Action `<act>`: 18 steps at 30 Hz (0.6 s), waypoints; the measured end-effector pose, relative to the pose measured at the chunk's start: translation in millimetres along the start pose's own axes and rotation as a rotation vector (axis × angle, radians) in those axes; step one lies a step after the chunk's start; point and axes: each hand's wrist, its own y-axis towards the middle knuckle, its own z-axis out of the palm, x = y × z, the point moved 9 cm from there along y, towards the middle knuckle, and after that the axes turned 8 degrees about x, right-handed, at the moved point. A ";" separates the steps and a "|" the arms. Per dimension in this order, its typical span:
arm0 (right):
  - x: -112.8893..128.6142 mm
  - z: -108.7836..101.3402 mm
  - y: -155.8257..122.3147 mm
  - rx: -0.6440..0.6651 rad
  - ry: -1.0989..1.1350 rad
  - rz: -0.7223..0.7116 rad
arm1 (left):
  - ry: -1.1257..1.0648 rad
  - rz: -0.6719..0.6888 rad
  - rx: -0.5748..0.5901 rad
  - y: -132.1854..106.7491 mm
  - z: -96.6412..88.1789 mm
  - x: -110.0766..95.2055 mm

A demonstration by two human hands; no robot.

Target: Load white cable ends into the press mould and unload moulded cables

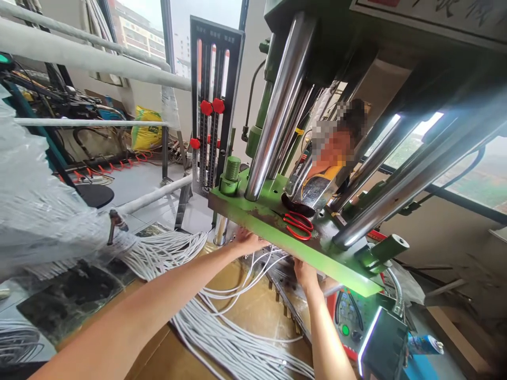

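Observation:
My left hand (249,240) reaches under the front edge of the green press plate (277,232), with its fingers mostly hidden there. My right hand (304,272) is under the same edge farther right, and its fingers are out of sight too. Between the hands, several thin white cables (253,274) run out from a dark metal mould (283,285) beneath the plate. Whether either hand grips a cable is hidden. A large bundle of white cables (222,327) lies on the brown work surface (233,272) below my forearms.
Red-handled scissors (299,227) and a clear container (309,190) rest on the green plate between steel columns (273,116). Behind the press is another person (328,153). A control panel (348,316) and spray can (425,344) are at right; plastic-wrapped cables (47,195) at left.

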 end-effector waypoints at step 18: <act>61.5 14.7 -10.4 0.118 -0.164 -0.097 | 0.198 0.123 0.079 -2.4 30.0 -13.3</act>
